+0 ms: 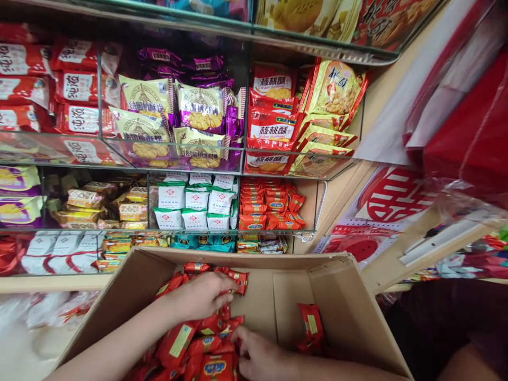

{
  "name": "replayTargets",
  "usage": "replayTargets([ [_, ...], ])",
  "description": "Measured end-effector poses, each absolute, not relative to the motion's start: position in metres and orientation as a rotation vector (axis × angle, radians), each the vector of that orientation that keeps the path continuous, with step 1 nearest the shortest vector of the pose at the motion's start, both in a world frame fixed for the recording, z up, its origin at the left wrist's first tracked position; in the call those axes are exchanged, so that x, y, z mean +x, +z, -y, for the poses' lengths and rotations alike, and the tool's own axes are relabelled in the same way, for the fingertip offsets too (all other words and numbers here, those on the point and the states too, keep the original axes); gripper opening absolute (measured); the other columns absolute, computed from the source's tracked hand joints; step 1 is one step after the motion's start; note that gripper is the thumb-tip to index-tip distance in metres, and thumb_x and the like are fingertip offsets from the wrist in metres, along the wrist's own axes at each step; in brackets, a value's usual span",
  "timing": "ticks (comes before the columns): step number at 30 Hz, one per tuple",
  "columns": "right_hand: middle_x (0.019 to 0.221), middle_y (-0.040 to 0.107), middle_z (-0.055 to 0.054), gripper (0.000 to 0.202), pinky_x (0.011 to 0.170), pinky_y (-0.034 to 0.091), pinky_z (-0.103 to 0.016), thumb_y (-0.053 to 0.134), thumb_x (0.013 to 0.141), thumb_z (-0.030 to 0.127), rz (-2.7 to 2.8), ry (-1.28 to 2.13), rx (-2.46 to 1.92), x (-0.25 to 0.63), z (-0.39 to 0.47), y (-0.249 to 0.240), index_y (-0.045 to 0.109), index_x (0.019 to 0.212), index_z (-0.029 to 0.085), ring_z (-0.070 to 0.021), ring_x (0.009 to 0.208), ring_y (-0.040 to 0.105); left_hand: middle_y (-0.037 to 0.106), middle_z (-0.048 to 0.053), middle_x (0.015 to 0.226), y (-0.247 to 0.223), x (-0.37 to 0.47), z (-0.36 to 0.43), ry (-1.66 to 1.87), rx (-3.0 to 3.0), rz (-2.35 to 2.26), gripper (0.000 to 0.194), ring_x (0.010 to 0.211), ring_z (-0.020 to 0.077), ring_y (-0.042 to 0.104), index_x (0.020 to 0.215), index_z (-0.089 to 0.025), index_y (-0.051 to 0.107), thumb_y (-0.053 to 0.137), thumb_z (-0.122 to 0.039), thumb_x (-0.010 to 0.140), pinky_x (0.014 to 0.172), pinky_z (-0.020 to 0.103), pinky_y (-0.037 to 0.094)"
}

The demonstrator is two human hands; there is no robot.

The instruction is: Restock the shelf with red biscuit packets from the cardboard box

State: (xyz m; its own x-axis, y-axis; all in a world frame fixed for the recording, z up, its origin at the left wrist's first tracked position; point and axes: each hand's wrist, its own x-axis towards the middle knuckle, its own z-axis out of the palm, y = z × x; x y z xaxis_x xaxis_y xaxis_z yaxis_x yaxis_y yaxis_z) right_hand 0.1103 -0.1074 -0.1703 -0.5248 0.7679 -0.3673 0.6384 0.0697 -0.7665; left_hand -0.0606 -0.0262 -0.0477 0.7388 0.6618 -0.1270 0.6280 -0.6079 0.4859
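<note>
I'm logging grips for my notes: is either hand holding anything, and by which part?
A firm grip cannot be told: left hand covers a red packet's left part; right hand touches other red packets.

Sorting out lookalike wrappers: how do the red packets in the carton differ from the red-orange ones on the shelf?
Carton packets lie jumbled at mixed angles; shelf packets sit in stacked columns.
Some carton packets show a pale yellow panel; the shelf packets show none that I can see.
The left hand and right hand are at the carton packets; neither is at the shelf packets.
Shared: small, reddish wrappers.
</note>
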Motion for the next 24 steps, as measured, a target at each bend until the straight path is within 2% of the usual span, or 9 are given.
replayTargets([
  [3, 0.107, 0.056, -0.003, 0.049, 0.075, 0.042, -0.024, 0.068, 0.06, 0.027, 2.188, 1.44, -1.306, 0.109, 0.116, -0.174, 0.057, 0.108, 0.024, -0.0186, 0.091, 0.054, 0.066, 0.004, 0.102, -0.048, -0.062, 0.024, 0.075, 2.362, -0.988, 0.028, 0.091, 0.018, 0.061, 0.104, -0.022, 0.061, 0.041, -0.031, 0.086, 0.079, 0.025, 0.045],
  [5, 0.107, 0.055, -0.003, 0.032, 0.078, 0.041, -0.024, 0.071, 0.059, 0.03, 2.192, 1.455, -1.284, 0.107, 0.121, -0.172, 0.066, 0.09, 0.022, -0.0187, 0.093, 0.052, 0.065, 0.004, 0.105, -0.05, -0.063, 0.022, 0.066, 2.316, -1.0, 0.03, 0.092, 0.0182, 0.061, 0.107, -0.022, 0.06, 0.041, -0.033, 0.086, 0.079, 0.025, 0.045],
  [7, 0.103, 0.055, -0.004, 0.012, 0.078, 0.04, -0.024, 0.067, 0.065, 0.029, 2.159, 1.484, -1.323, 0.106, 0.123, -0.164, 0.067, 0.069, 0.018, -0.0176, 0.09, 0.053, 0.064, 0.004, 0.108, -0.051, -0.064, 0.02, 0.068, 2.275, -1.02, 0.032, 0.093, 0.0189, 0.06, 0.11, -0.022, 0.059, 0.042, -0.034, 0.086, 0.081, 0.025, 0.044],
  [11, 0.092, 0.057, -0.004, 0.023, 0.074, 0.04, -0.024, 0.058, 0.071, 0.023, 2.022, 1.557, -1.216, 0.114, 0.108, -0.13, 0.057, 0.049, 0.014, -0.0162, 0.084, 0.053, 0.065, 0.004, 0.101, -0.045, -0.064, 0.018, 0.12, 2.105, -1.038, 0.033, 0.088, 0.0179, 0.06, 0.104, -0.02, 0.06, 0.041, -0.039, 0.086, 0.079, 0.024, 0.044],
  [14, 0.067, 0.054, 0.001, 0.028, 0.062, 0.039, -0.023, 0.051, 0.076, 0.027, 1.925, 1.588, -1.186, 0.124, 0.089, -0.099, 0.053, 0.05, 0.015, -0.0125, 0.066, 0.051, 0.065, 0.003, 0.094, -0.033, -0.064, 0.018, 0.143, 1.935, -0.975, 0.034, 0.084, 0.016, 0.058, 0.095, -0.018, 0.062, 0.043, -0.044, 0.085, 0.076, 0.024, 0.044],
  [16, 0.057, 0.051, 0.002, 0.028, 0.058, 0.039, -0.022, 0.048, 0.077, 0.029, 1.789, 1.614, -1.194, 0.131, 0.081, -0.08, 0.054, 0.054, 0.015, -0.0116, 0.059, 0.05, 0.063, 0.004, 0.099, -0.027, -0.065, 0.018, 0.159, 1.795, -0.864, 0.032, 0.087, 0.0158, 0.057, 0.098, -0.017, 0.06, 0.053, -0.043, 0.079, 0.076, 0.024, 0.044],
  [18, 0.055, 0.053, 0.002, 0.027, 0.059, 0.04, -0.023, 0.05, 0.077, 0.031, 1.626, 1.66, -1.175, 0.135, 0.079, -0.065, 0.054, 0.055, 0.015, -0.0118, 0.059, 0.051, 0.062, 0.005, 0.099, -0.024, -0.064, 0.019, 0.21, 1.621, -0.782, 0.039, 0.085, 0.0152, 0.057, 0.101, -0.016, 0.058, 0.066, -0.038, 0.07, 0.074, 0.025, 0.045],
  [20, 0.057, 0.055, 0.001, 0.026, 0.059, 0.043, -0.024, 0.053, 0.077, 0.035, 1.44, 1.711, -1.126, 0.135, 0.081, -0.054, 0.054, 0.06, 0.015, -0.0124, 0.059, 0.054, 0.063, 0.005, 0.091, -0.022, -0.062, 0.021, 0.307, 1.459, -0.776, 0.044, 0.077, 0.0133, 0.058, 0.1, -0.013, 0.057, 0.072, -0.032, 0.063, 0.071, 0.026, 0.046],
  [24, 0.067, 0.059, 0.002, 0.027, 0.05, 0.047, -0.024, 0.05, 0.08, 0.045, 1.204, 1.653, -1.038, 0.135, 0.082, -0.044, 0.049, 0.086, 0.019, -0.0121, 0.055, 0.058, 0.063, 0.001, 0.078, -0.017, -0.053, 0.026, 0.519, 1.382, -0.825, 0.034, 0.069, 0.0106, 0.057, 0.089, -0.012, 0.061, 0.075, -0.024, 0.06, 0.067, 0.024, 0.046],
])
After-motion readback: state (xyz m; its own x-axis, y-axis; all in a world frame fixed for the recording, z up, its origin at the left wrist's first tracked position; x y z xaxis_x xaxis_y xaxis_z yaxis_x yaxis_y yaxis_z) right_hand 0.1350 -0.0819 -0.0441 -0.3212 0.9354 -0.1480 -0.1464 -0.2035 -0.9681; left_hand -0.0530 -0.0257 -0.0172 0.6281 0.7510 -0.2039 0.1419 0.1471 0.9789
